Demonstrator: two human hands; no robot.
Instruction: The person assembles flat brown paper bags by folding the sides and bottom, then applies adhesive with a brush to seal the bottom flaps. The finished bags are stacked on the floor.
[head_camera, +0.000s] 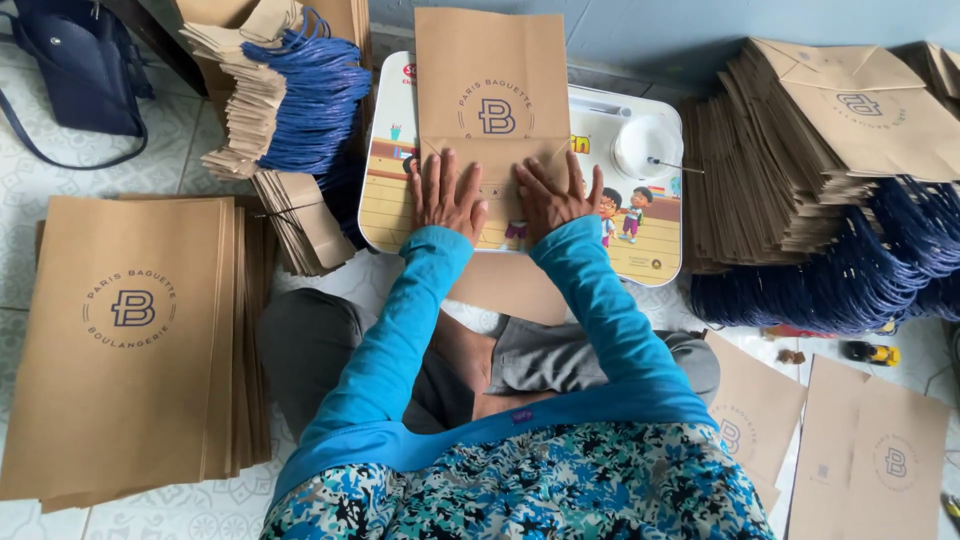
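Both hands, left hand (446, 195) and right hand (553, 196), press with fingers spread flat on a brown paper bag (492, 100) atop the small cartoon-printed table (640, 245), finished handled bags (840, 190) stacked right, flat bags (130, 340) waiting left.

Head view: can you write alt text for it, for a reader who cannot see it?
Seen from above, a seated person in turquoise sleeves presses the left hand and right hand flat on a brown paper bag lying on a small cartoon-printed lap table. Stacks of flat brown bags and finished bags with blue cord handles lie around on the tiled floor.
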